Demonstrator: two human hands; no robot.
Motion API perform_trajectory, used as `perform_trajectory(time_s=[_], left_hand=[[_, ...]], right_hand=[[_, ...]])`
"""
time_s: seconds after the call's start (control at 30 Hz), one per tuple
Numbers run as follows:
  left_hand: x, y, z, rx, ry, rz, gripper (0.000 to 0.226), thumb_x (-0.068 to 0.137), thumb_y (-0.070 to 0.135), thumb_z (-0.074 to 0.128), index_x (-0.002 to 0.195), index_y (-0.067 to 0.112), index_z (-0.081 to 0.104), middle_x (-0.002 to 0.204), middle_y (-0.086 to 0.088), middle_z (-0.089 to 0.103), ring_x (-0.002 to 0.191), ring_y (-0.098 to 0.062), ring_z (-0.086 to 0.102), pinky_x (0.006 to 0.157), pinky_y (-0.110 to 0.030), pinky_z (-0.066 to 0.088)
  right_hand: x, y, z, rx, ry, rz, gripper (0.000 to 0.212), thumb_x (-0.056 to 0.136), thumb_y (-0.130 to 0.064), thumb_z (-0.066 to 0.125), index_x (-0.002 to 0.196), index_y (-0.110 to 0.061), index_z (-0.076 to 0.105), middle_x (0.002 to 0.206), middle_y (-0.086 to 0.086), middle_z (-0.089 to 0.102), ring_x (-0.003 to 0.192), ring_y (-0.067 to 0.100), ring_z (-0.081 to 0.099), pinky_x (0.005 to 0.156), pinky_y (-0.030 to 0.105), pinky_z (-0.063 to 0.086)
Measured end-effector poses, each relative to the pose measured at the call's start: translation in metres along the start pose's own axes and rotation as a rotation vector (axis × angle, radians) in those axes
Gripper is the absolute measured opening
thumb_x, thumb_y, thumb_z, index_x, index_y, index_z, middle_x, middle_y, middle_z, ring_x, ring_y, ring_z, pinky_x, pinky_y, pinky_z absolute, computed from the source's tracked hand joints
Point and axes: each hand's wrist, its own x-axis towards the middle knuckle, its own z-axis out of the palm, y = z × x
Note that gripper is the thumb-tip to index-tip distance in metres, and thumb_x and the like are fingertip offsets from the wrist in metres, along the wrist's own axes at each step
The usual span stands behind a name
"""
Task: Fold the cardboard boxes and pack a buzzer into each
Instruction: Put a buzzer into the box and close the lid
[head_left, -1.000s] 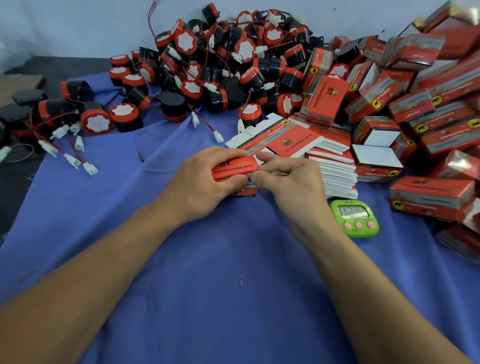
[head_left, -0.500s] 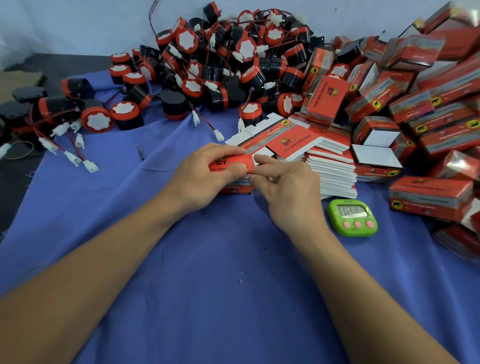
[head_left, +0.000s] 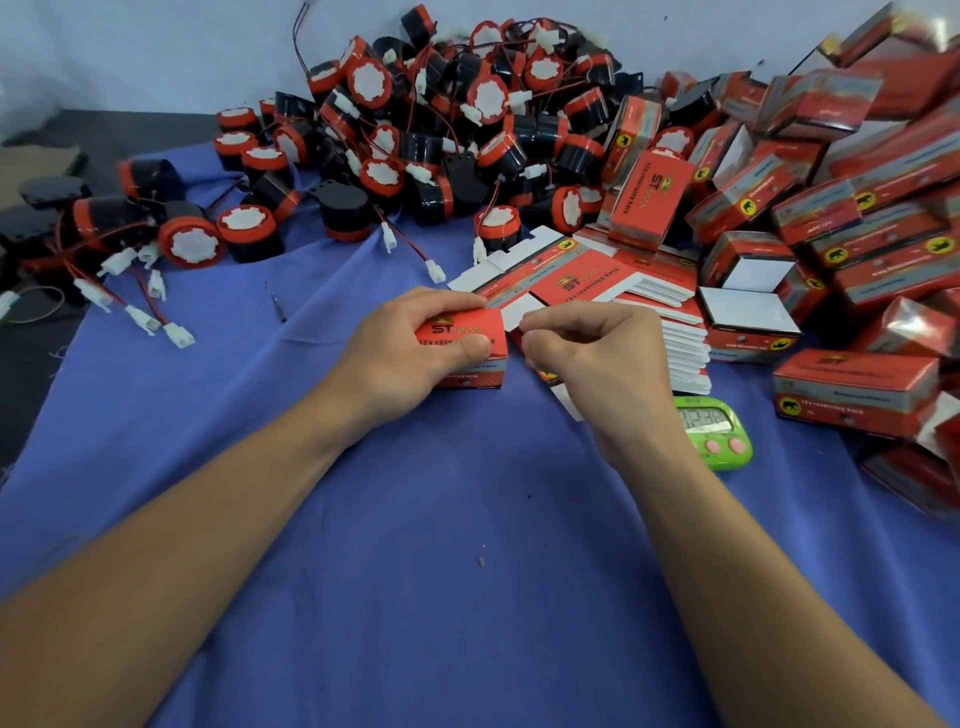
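Note:
My left hand (head_left: 415, 348) grips a small red cardboard box (head_left: 475, 340) printed "ST", now squared up and standing on the blue cloth, thumb on its front face. My right hand (head_left: 592, 353) is beside the box's right end, fingers curled and pinching at a white flap there. A stack of flat unfolded boxes (head_left: 613, 291) lies just behind my hands. A heap of black-and-red buzzers (head_left: 447, 130) with red wires and white plugs fills the back. Folded red boxes (head_left: 852, 208) pile up on the right.
A green digital timer (head_left: 714, 431) sits right of my right wrist. Loose buzzers and plugs (head_left: 156, 291) trail off at the left, near the cloth's edge and a dark floor. A closed box (head_left: 852, 389) lies at the right. Blue cloth (head_left: 415, 571) stretches toward me.
The flat box between my hands has opened into a squared shape. My right hand moved off its top to its right end.

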Motion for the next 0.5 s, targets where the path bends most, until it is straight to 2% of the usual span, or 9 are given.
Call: perform_trajectory(time_s=[0.07, 0.13, 0.17, 0.23, 0.3, 0.4, 0.47, 0.5], left_hand=[[-0.001, 0.001, 0.001, 0.004, -0.001, 0.006, 0.032, 0.092, 0.036, 0.078, 0.121, 0.045, 0.068, 0.124, 0.016, 0.063, 0.111, -0.002, 0.061, 0.094, -0.018, 0.046], [-0.002, 0.002, 0.001, -0.096, -0.021, 0.005, 0.024, 0.097, 0.034, 0.072, 0.119, 0.042, 0.071, 0.124, 0.014, 0.065, 0.111, -0.002, 0.063, 0.094, -0.018, 0.048], [-0.003, 0.004, 0.001, -0.163, -0.039, -0.002, 0.021, 0.100, 0.032, 0.066, 0.118, 0.040, 0.072, 0.124, 0.013, 0.066, 0.111, -0.001, 0.064, 0.093, -0.017, 0.048], [-0.004, 0.004, 0.001, -0.140, -0.053, 0.020, 0.026, 0.103, 0.022, 0.063, 0.117, 0.042, 0.071, 0.123, 0.014, 0.066, 0.110, 0.001, 0.064, 0.092, -0.014, 0.047], [-0.003, 0.005, 0.001, -0.039, -0.038, 0.044, 0.033, 0.101, 0.020, 0.067, 0.118, 0.047, 0.066, 0.123, 0.017, 0.064, 0.110, 0.003, 0.062, 0.090, -0.011, 0.046], [-0.005, 0.004, -0.001, -0.132, -0.035, 0.001, 0.043, 0.098, 0.021, 0.071, 0.135, 0.041, 0.060, 0.131, 0.018, 0.063, 0.109, 0.004, 0.064, 0.089, -0.011, 0.049], [-0.004, 0.003, -0.001, -0.124, 0.015, 0.012, 0.056, 0.095, 0.014, 0.073, 0.142, 0.038, 0.055, 0.134, 0.019, 0.062, 0.106, 0.005, 0.065, 0.085, -0.010, 0.050], [-0.003, 0.003, -0.001, -0.071, 0.030, 0.028, 0.058, 0.094, 0.013, 0.073, 0.142, 0.039, 0.055, 0.133, 0.021, 0.062, 0.108, 0.005, 0.064, 0.087, -0.011, 0.050]], right_hand=[[-0.002, -0.001, 0.006, -0.001, -0.017, -0.031, 0.019, 0.083, -0.020, 0.070, 0.084, -0.036, 0.081, 0.079, -0.006, 0.077, 0.077, 0.017, 0.072, 0.081, 0.050, 0.061], [-0.003, 0.001, 0.014, 0.040, -0.055, -0.018, 0.018, 0.087, -0.026, 0.067, 0.093, -0.036, 0.081, 0.086, -0.003, 0.078, 0.087, 0.023, 0.073, 0.085, 0.053, 0.059], [-0.003, 0.003, 0.017, 0.030, -0.075, -0.010, 0.019, 0.088, -0.026, 0.067, 0.098, -0.034, 0.081, 0.090, -0.005, 0.078, 0.091, 0.020, 0.073, 0.087, 0.052, 0.059], [-0.003, 0.005, 0.021, -0.033, -0.090, 0.000, 0.024, 0.086, -0.022, 0.070, 0.105, -0.032, 0.079, 0.095, -0.013, 0.078, 0.095, 0.011, 0.073, 0.091, 0.046, 0.059], [-0.002, 0.005, 0.022, -0.047, -0.092, 0.009, 0.027, 0.085, -0.015, 0.071, 0.099, -0.037, 0.078, 0.095, -0.014, 0.078, 0.096, 0.009, 0.073, 0.093, 0.044, 0.059], [-0.002, 0.003, 0.021, -0.105, -0.089, 0.014, 0.029, 0.088, -0.017, 0.071, 0.112, -0.033, 0.077, 0.096, -0.014, 0.077, 0.096, 0.007, 0.071, 0.093, 0.041, 0.059], [-0.003, 0.003, 0.019, -0.197, -0.131, -0.007, 0.035, 0.091, -0.025, 0.071, 0.125, -0.033, 0.071, 0.103, -0.014, 0.074, 0.098, 0.004, 0.068, 0.093, 0.033, 0.056], [-0.005, 0.002, 0.019, -0.258, -0.176, -0.037, 0.042, 0.089, -0.031, 0.072, 0.131, -0.036, 0.066, 0.106, -0.017, 0.071, 0.099, -0.002, 0.064, 0.090, 0.022, 0.053]])
